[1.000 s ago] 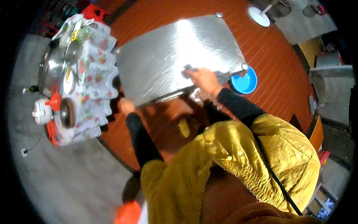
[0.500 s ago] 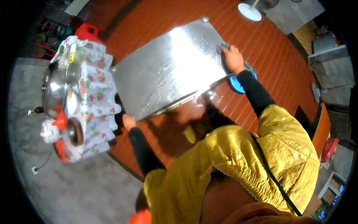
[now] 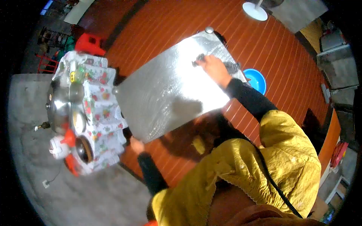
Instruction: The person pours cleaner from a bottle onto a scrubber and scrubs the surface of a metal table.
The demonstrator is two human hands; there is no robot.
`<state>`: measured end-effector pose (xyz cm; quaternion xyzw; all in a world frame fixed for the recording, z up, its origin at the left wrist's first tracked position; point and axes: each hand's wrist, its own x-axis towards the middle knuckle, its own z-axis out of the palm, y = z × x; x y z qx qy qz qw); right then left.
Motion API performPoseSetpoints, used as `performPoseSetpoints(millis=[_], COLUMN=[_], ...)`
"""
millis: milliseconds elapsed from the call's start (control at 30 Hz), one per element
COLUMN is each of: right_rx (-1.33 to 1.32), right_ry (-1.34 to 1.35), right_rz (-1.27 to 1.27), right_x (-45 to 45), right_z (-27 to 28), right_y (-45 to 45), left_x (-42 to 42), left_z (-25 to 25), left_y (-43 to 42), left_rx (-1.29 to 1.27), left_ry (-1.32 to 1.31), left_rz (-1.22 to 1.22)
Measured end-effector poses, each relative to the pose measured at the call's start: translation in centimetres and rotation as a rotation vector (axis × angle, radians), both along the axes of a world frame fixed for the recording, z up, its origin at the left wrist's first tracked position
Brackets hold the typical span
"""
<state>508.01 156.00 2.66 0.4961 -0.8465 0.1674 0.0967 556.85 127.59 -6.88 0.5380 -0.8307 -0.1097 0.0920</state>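
In the head view a shiny, wet metal tabletop (image 3: pixel 158 90) with streaks of suds lies tilted across the middle, a round knob (image 3: pixel 209 29) at its far corner. My right hand (image 3: pixel 217 71) presses a dark grey cloth (image 3: pixel 198 60) onto its right part, fingers closed over it. Part of the cloth shows on both sides of the hand. My left hand (image 3: pixel 137 145) is closed at the near left corner of the tabletop, its fingers partly hidden. A blue basin (image 3: pixel 258 80) stands on the floor beyond the right edge.
On the left, a table with a flowered cloth (image 3: pixel 100 109) carries a large lidded pot (image 3: pixel 58 103), bowls, bottles and a white-and-red appliance (image 3: pixel 59 147). A red stool (image 3: pixel 89 44) stands behind it. The floor (image 3: pixel 158 28) is reddish-brown; a white stand base (image 3: pixel 255 11) rests at the top.
My right hand has slid the cloth leftward from the right edge, further in over the metal. My left hand stays at the corner. The view has shifted, and more of the blue basin shows.
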Motion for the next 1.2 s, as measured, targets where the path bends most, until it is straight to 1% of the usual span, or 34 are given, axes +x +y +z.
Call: performPoseSetpoints(millis=[33, 67, 100, 133, 167, 200, 233, 267, 300, 333, 367, 400, 433, 500, 567, 600, 633, 667, 700, 733, 800, 833, 867, 933, 967, 1000, 1033, 1067, 1133, 1200], right_rx=[-0.08, -0.1, -0.06, -0.06, -0.066, -0.066, -0.075, -0.087, -0.054, -0.022, 0.03, 0.096, 0.107, 0.115, -0.03, 0.025, 0.008, -0.002, 0.014, 0.022, -0.101, -0.05, -0.077, -0.069, -0.052, -0.04, -0.05, -0.058, -0.102, -0.199], right_ry=[0.052, 0.081, 0.043, 0.106, 0.168, 0.231, 0.146, 0.067, -0.005, 0.007, 0.014, -0.03, -0.048, -0.071, 0.098, 0.141, 0.144, 0.145, 0.152, 0.161, 0.022, -0.022, 0.014, -0.018, 0.045, 0.113, 0.122, 0.124, 0.127, 0.122], right_rz=[-0.047, -0.14, -0.252, -0.334, -0.317, -0.302, -0.292, -0.283, -0.307, -0.348, -0.377, -0.41, -0.424, -0.44, -0.481, -0.518, -0.54, -0.563, -0.514, -0.468, -0.184, -0.099, 0.01, 0.047, -0.002, -0.045, -0.16, -0.275, -0.274, -0.281], right_x=[-2.2, -4.9, -7.2, -9.4, -11.0, -11.5, -11.3, -10.4, -8.9, -7.9, -7.0, -6.1, -6.2, -6.8, -10.2, -11.5, -12.3, -12.4, -11.2, -9.9, -5.9, -3.3, -1.7, -3.1, -6.0, -9.8, -13.0, -14.8, -13.9, -11.7], right_z=[-0.7, -1.2, -0.5, -0.7, -1.5, -1.7, -2.1, -1.0, 0.4, -0.1, -0.2, 0.4, 1.0, 0.7, -0.6, -0.8, -1.1, -1.4, -0.7, 0.0, -1.1, -0.4, 0.1, 0.0, -0.4, -0.8, 0.1, 0.9, 0.1, -0.4], right_y=[-1.3, -2.7, -4.1, -5.3, -6.4, -6.7, -6.0, -4.8, -3.5, -1.6, 0.1, 1.4, 1.6, 1.0, -2.2, -4.0, -5.3, -6.0, -6.2, -6.5, -6.1, -6.0, -5.9, -6.8, -7.3, -8.0, -8.0, -7.9, -8.5, -7.3], left_x=[-0.1, -0.3, -0.5, -0.7, -0.7, 0.0, 1.1, 1.3, 0.9, 0.7, 0.6, 0.2, 0.1, 0.3, 0.3, 0.5, 1.0, 1.7, 1.7, 1.7, -0.6, -0.7, -0.7, -0.9, -0.9, -0.7, -0.6, -0.9, -0.8, 0.8], left_z=[0.2, 0.3, 0.5, 0.6, 0.8, 0.4, -1.9, -1.7, -1.7, -1.5, -1.3, -1.1, -0.9, -0.8, -1.3, -1.7, -2.4, -3.5, -3.2, -3.0, -1.5, -1.3, -1.1, -1.2, -1.0, -1.0, -1.0, -1.0, -0.8, -2.3], left_y=[0.2, 0.2, 0.3, 0.4, 0.5, 0.3, -0.8, -1.0, -1.4, -1.0, -0.6, -0.5, -0.2, -0.2, -0.7, -0.9, -1.8, -2.8, -2.8, -2.7, -0.5, -0.5, -0.6, -0.9, -1.0, -1.1, -1.1, -1.0, -0.6, -0.8], left_rx=[-0.016, -0.035, -0.045, -0.06, -0.072, -0.078, -0.023, -0.018, -0.093, -0.167, -0.102, -0.093, -0.11, -0.131, -0.075, -0.049, -0.056, 0.029, 0.121, 0.118, 0.021, 0.058, 0.095, -0.024, -0.032, -0.039, -0.043, -0.051, 0.017, -0.007], left_ry=[-0.036, -0.069, -0.072, -0.098, -0.124, -0.151, 0.048, 0.046, -0.004, -0.053, 0.077, 0.081, 0.051, 0.018, 0.091, 0.124, 0.121, 0.144, 0.164, 0.16, 0.203, 0.215, 0.226, 0.163, 0.169, 0.039, -0.095, -0.095, 0.111, 0.118], left_rz=[0.0, 0.004, 0.007, -0.003, -0.016, -0.031, 0.082, 0.077, 0.016, -0.041, -0.022, -0.021, -0.014, -0.009, 0.038, 0.06, 0.057, 0.066, 0.075, 0.066, 0.059, 0.064, 0.07, 0.003, -0.003, -0.002, 0.005, 0.015, 0.095, 0.05])
